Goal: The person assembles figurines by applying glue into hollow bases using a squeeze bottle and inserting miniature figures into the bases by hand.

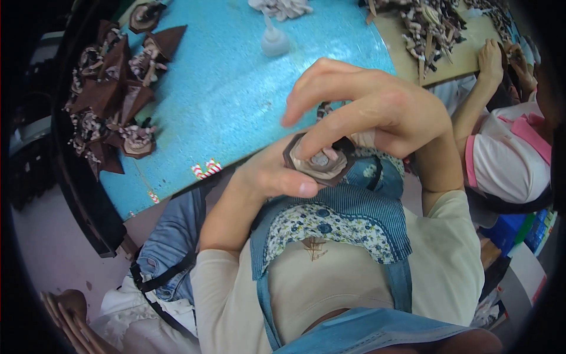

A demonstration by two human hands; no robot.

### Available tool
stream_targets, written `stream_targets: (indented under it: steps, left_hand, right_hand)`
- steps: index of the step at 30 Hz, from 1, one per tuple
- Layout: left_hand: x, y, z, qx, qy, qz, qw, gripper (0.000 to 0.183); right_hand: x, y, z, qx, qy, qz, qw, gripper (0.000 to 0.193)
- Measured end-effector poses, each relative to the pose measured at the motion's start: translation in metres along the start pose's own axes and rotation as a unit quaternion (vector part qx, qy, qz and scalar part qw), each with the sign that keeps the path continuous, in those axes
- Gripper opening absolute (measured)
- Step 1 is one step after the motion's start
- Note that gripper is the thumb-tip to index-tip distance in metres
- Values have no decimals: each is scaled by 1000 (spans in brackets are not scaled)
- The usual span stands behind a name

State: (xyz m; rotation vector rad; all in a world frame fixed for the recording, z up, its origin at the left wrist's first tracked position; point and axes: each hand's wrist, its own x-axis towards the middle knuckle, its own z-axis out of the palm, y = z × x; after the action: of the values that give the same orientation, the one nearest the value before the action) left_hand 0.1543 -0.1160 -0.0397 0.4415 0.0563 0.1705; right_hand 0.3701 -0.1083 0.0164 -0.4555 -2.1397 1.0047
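My left hand (pixel 272 176) is closed round a small figurine (pixel 321 160) with a dark brown, many-sided base and pale, beige and black parts. Its thumb lies along the near edge of the base. From the right, my right hand (pixel 383 112) arches over it. The bent index finger presses on the figurine, while another finger stretches out above the table. My right thumb is mostly hidden, so I cannot see whether a small part sits between the fingers. Both hands are just off the near edge of the blue table (pixel 218 88).
Several brown-based figurines (pixel 115 88) crowd the table's left side. A translucent squeeze bottle (pixel 275 40) and a pale grey lump (pixel 280 7) are farther back. At right, a board (pixel 471 41) carries a heap of small parts (pixel 430 26); a co-worker's hand (pixel 490 59) rests beside it.
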Motion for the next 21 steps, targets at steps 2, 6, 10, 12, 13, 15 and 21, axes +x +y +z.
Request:
stream_targets:
  steps: [2,6,10,12,13,15,21]
  left_hand:
    - [-18,21,35,226,253,61,939,79]
    - [-70,70,46,512,437,293,679,82]
    - [-81,126,46,680,656,268,187,67]
    - [-83,142,22,742,645,175,-55,59]
    - [-75,146,22,752,621,217,-36,54]
    - [-40,149,25,761,550,334,81,36]
    - [96,221,-58,835,434,251,228,49]
  right_hand:
    - [-1,4,-10,-6,63,24,998,35]
    - [-4,32,-4,-110,306,196,925,49]
    - [22,60,27,-230,248,195,921,50]
    - [17,62,29,-224,238,236,915,47]
    - [16,62,30,-209,219,274,913,44]
    - [12,58,30,-163,259,256,917,38]
    - [-1,32,27,-28,363,247,898,32]
